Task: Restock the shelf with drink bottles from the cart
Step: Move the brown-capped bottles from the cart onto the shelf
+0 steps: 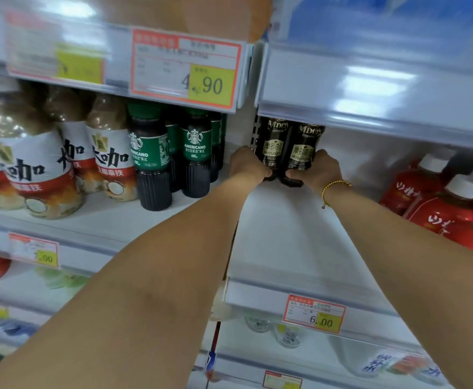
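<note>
Two black coffee bottles with gold labels stand side by side deep on the white shelf [286, 237]. My left hand [248, 164] grips the left black bottle [272, 144] near its base. My right hand [318, 169], with a gold bead bracelet at the wrist, grips the right black bottle [304, 147] low down. Both arms reach far in under the upper shelf edge, which hides the bottle tops. The cart is out of sight.
Green-labelled Americano bottles [196, 153] and white-and-red latte bottles [33, 169] fill the bay to the left. Red bottles with white caps [440, 197] stand at the right. A 6.00 price tag [314, 313] hangs on the shelf's front rail. More shelves lie below.
</note>
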`<state>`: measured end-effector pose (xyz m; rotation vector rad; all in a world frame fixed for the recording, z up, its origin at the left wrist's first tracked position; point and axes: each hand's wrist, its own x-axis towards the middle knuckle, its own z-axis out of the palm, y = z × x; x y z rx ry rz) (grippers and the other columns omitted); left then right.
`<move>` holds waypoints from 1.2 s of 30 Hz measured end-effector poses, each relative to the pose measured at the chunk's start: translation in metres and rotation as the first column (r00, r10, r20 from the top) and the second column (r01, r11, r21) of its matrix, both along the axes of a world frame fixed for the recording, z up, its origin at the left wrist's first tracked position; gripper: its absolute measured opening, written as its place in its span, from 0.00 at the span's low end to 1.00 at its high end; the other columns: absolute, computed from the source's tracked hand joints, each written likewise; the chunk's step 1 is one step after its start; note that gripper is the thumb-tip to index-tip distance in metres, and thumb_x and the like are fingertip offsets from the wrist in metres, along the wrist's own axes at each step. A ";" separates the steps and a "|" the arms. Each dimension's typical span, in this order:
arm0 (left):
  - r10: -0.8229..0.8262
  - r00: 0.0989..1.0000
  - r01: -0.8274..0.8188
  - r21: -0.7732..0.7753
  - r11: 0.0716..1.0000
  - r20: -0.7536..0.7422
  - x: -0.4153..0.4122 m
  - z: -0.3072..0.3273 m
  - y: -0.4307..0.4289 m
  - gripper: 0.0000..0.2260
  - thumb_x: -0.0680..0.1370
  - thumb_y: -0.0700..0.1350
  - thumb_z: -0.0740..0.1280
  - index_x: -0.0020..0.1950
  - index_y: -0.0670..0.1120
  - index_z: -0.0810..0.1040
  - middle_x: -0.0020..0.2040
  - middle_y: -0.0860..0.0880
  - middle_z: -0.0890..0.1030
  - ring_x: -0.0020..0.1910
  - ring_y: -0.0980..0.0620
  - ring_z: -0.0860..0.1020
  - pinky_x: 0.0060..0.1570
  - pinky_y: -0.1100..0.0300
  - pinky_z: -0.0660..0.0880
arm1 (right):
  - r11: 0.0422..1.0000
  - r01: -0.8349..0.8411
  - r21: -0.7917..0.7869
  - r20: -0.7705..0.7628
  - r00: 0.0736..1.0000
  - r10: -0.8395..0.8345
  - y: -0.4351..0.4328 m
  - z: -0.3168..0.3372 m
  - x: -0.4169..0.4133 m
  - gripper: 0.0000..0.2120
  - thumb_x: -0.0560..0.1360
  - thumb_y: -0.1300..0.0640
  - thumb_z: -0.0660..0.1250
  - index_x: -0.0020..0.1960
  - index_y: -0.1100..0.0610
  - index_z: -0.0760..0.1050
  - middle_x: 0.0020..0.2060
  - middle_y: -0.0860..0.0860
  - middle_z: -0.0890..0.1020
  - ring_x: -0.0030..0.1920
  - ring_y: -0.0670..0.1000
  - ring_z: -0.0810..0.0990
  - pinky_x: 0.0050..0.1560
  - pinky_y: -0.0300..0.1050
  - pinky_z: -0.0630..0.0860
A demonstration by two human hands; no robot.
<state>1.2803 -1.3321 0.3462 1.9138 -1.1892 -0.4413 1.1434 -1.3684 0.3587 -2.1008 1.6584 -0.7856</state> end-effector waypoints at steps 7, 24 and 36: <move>-0.114 0.993 0.117 -0.261 0.958 0.027 0.010 0.016 0.132 0.19 0.74 0.50 0.68 0.33 0.36 0.73 0.29 0.40 0.76 0.32 0.43 0.76 0.34 0.57 0.73 | 0.961 -0.109 -0.253 -0.123 0.989 0.080 0.111 0.028 -0.002 0.10 0.72 0.52 0.69 0.38 0.58 0.75 0.36 0.56 0.80 0.43 0.58 0.78 0.41 0.43 0.70; 0.303 0.879 0.019 0.662 0.750 -0.368 0.164 -0.383 0.532 0.15 0.73 0.40 0.71 0.58 0.44 0.73 0.49 0.45 0.74 0.46 0.50 0.76 0.42 0.65 0.72 | 0.511 -0.371 0.775 -0.109 0.719 0.687 0.412 -0.402 0.157 0.24 0.75 0.51 0.66 0.69 0.54 0.65 0.66 0.53 0.72 0.64 0.54 0.73 0.61 0.45 0.71; 0.068 0.991 0.074 0.893 0.443 -0.116 0.132 -0.549 0.539 0.27 0.73 0.44 0.70 0.67 0.44 0.63 0.68 0.42 0.66 0.57 0.44 0.77 0.51 0.53 0.76 | 0.501 -0.349 0.792 -0.239 0.578 0.780 0.445 -0.569 0.212 0.28 0.76 0.59 0.65 0.73 0.50 0.59 0.62 0.60 0.70 0.57 0.61 0.75 0.56 0.52 0.75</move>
